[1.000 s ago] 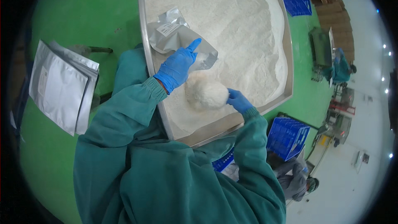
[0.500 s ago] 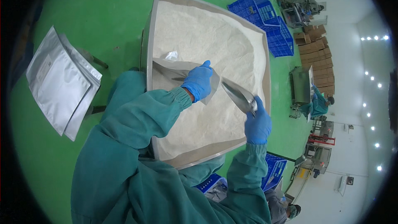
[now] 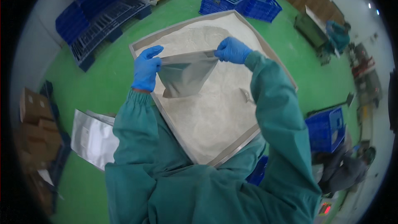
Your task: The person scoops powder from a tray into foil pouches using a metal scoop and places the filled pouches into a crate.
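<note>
Apparently partway: scoop laid down, pouch lifted | I see left hand loosely curled, right hand tightly pinched, both gripping pouch | near left edge of tray, fill hidden

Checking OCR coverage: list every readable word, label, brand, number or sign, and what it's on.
Nothing legible in view.
White label on the silver pouches, left: too small to read.
Held grey pouch: no readable print on the visible side.
Red-lit panel, lower right: too blurred to read.
Cardboard boxes, left: any marks too small to read.
</note>
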A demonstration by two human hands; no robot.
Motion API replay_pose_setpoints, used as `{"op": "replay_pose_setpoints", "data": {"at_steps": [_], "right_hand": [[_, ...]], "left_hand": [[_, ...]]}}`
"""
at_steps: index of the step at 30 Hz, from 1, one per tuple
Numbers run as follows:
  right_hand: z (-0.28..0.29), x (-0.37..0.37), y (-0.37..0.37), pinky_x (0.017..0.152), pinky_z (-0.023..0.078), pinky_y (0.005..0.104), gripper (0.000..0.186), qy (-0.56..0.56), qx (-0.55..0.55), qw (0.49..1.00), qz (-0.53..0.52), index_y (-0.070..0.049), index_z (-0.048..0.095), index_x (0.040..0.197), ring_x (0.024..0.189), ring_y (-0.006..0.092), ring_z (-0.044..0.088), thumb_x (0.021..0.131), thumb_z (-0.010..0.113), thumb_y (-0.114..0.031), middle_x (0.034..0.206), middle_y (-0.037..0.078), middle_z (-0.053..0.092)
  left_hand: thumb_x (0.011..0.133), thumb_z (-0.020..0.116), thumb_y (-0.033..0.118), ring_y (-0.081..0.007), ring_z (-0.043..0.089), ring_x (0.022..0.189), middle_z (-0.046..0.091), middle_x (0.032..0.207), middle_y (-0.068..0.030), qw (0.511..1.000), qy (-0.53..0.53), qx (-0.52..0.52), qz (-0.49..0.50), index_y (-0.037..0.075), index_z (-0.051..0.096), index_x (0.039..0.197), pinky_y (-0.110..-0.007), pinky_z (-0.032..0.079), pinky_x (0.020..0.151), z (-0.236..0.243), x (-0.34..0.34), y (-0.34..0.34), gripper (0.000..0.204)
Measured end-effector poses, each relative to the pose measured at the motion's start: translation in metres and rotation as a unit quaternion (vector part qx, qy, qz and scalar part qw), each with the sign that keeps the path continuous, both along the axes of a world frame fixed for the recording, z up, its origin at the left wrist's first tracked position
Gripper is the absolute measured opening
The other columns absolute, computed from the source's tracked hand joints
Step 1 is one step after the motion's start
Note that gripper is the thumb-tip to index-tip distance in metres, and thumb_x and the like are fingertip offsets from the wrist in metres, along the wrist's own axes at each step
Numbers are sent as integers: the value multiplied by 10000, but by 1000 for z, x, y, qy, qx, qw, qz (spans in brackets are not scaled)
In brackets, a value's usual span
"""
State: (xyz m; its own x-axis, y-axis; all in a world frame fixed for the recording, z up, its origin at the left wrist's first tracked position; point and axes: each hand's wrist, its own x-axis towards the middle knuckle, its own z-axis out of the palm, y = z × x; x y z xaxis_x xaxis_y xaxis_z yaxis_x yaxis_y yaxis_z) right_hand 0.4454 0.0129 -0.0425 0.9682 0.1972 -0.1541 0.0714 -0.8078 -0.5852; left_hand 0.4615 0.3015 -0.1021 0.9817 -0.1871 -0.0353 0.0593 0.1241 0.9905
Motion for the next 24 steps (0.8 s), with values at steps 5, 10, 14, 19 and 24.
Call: {"op": "replay_pose_setpoints", "data": {"at_steps": [5, 10, 14, 19, 24], "right_hand": [[43, -102, -29, 652, 484, 388, 231, -61, -102, 992, -42, -19, 677, 739, 650, 307, 610, 749, 576, -226, 713, 166, 642], [25, -220, -90, 544, 432, 398, 213, -87, -132, 986, -59, 12, 606, 677, 521, 330, 498, 725, 581, -193, 608, 203, 539], [0, -316, -139, 531, 416, 412, 203, -44, -146, 985, -79, 13, 570, 637, 509, 360, 455, 706, 579, -178, 598, 231, 487], [20, -373, -157, 504, 402, 414, 215, -98, -134, 974, -151, -2, 579, 631, 454, 311, 456, 714, 582, -200, 565, 211, 509], [113, -447, -133, 632, 482, 409, 284, -174, -150, 950, -210, -10, 661, 795, 640, 315, 605, 757, 584, -281, 726, 185, 628]], "left_hand": [[749, 521, -57, -101, 530, 779, 615, 1016, -40, 990, -89, 96, -60, 21, 621, 997, -222, 438, 697, 30, -111, -30, 279], [743, 517, -121, -106, 518, 746, 620, 912, -42, 975, -190, 31, -112, 28, 624, 949, -230, 439, 700, -23, -243, -107, 277], [743, 489, -109, -81, 485, 692, 604, 845, -13, 964, -72, 74, -245, 29, 632, 938, -226, 430, 651, -46, -301, -145, 278], [686, 478, -109, -87, 515, 735, 602, 864, -22, 943, -114, 68, -306, 27, 629, 958, -216, 420, 655, 0, -282, -164, 339], [725, 512, 2, -117, 502, 839, 530, 866, -37, 752, -351, 370, -418, 18, 536, 934, -254, 407, 759, 146, -268, -161, 211]]}}
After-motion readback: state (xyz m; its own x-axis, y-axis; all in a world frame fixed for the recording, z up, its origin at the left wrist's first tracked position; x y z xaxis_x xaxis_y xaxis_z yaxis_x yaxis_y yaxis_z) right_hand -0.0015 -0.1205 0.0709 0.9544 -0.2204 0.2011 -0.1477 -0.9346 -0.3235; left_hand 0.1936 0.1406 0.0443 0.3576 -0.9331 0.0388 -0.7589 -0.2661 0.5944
